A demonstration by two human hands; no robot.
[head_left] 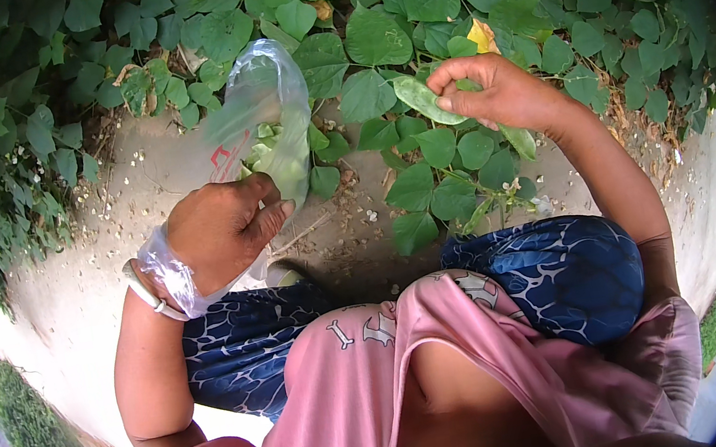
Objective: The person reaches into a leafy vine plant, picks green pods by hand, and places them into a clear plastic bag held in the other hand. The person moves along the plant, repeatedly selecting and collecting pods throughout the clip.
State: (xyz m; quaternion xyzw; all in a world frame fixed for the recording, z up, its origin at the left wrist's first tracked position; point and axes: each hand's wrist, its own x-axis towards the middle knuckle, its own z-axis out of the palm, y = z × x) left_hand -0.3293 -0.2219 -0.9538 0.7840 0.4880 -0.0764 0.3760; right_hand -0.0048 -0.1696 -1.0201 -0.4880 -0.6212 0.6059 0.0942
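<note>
The right hand [501, 96] pinched a flat green bean pod [428, 100] between thumb and fingertips, its grip closed on the pod just above the vine leaves [376, 36]. The left hand [225, 229] was closed around the neck of a clear plastic bag [271, 107] holding more green pods, raised over the bare sandy ground [103, 252] beside the vine.

Bag [270, 98]: thin clear plastic film, glossy, crinkled. Pod [423, 101], right of the bag: smooth, matt green skin. Leaves [376, 36] behind the bag: matt, veined. Ground [103, 252] below the bag: rough, dusty concrete. Bangle [146, 294] beneath the bag: smooth, pale.
</note>
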